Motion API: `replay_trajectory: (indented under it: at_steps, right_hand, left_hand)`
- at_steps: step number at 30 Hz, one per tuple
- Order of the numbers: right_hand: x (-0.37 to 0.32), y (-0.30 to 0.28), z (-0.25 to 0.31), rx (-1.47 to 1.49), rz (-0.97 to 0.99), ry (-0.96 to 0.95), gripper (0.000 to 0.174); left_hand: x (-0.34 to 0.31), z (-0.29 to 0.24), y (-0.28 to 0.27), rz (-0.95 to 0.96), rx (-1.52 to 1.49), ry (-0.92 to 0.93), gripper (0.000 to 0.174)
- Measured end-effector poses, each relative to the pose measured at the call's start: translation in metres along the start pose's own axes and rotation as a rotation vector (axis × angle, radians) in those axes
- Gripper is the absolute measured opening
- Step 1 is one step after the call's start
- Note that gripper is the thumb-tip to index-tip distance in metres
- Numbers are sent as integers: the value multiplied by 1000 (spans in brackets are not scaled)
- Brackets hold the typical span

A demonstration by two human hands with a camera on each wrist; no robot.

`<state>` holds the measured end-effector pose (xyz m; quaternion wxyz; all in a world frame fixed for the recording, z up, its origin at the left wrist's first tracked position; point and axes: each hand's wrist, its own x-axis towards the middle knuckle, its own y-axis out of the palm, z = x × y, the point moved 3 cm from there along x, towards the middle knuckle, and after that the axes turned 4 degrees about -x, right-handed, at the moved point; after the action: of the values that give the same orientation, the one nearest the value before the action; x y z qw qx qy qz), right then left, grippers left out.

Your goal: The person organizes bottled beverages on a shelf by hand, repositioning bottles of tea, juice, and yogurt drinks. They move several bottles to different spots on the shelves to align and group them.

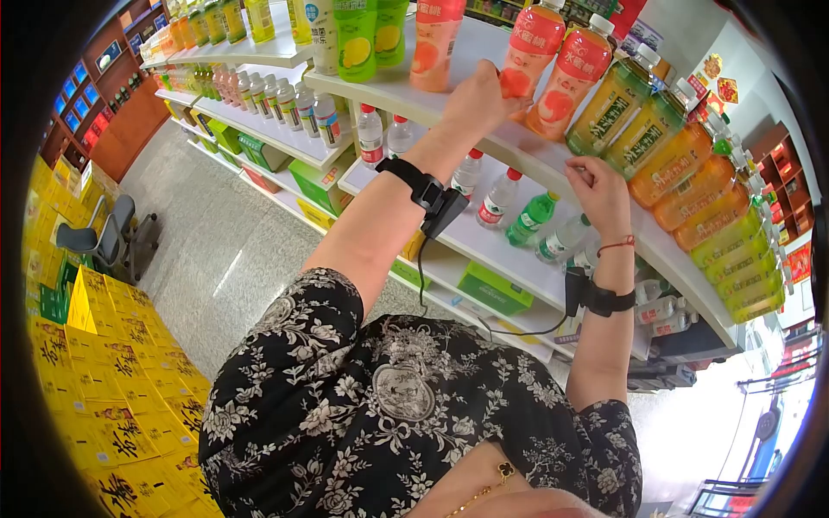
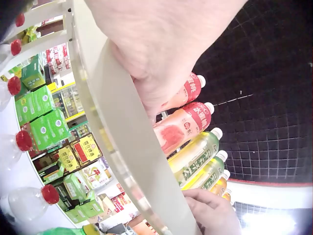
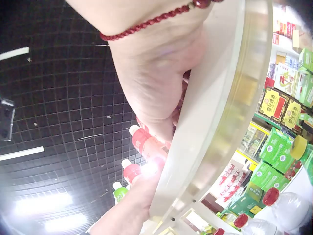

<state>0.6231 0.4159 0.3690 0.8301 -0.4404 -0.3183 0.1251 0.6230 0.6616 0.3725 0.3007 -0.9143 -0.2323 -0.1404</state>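
Note:
At the front of the top shelf (image 1: 484,52), my left hand (image 1: 477,102) grips the lower part of a pink peach drink bottle (image 1: 534,41), one side of the hand at the bottle's left and fingers across its front. Another peach drink bottle (image 1: 572,78) stands close to its right. In the left wrist view the left hand (image 2: 151,44) hides most of the gripped bottle (image 2: 183,95). My right hand (image 1: 600,194), loosely curled with nothing in it, is at the shelf's front edge before the green-labelled tea bottles (image 1: 609,99). The right wrist view shows its back (image 3: 151,83) beside the shelf edge.
Orange drink bottles (image 1: 678,164) and yellow-green ones (image 1: 743,268) line the shelf to the right. A single peach bottle (image 1: 432,43) stands left of the left hand. Red-capped water bottles (image 1: 499,197) fill the shelf below. Yellow boxes (image 1: 121,380) are stacked at the left.

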Motion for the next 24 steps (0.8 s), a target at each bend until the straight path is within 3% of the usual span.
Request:
replay_trajectory:
  at_steps: [1, 5, 11, 13, 14, 16, 20, 22, 24]
  right_hand:
    - [0, 0, 0, 3, -8, -6, 20]
    - [-1, -1, 1, 5, -2, -8, 20]
    - [0, 0, 0, 39, -28, -41, 19]
    - [0, 0, -2, 49, -18, -32, 19]
    - [0, -1, -1, 51, -17, -31, 19]
    - [0, -3, 1, 0, -6, -25, 20]
    - [1, -1, 0, 9, -15, -33, 20]
    - [0, -2, 1, -2, -5, -26, 21]
    - [0, -2, 0, 2, -7, -27, 20]
  left_hand:
    - [0, 1, 1, 26, -14, -13, 75]
    - [-1, 0, 1, 22, -2, -27, 76]
    - [1, 7, -8, -66, -7, -11, 64]
    - [-7, 11, -35, -300, -145, 4, 71]
    - [-7, 20, -43, -298, -143, 3, 71]
    - [-4, 40, -64, -582, -65, 91, 75]
    - [11, 58, -73, -526, 140, 28, 71]
    - [15, 57, -69, -326, 178, -97, 70]
    - [19, 58, -68, -325, 200, -96, 68]
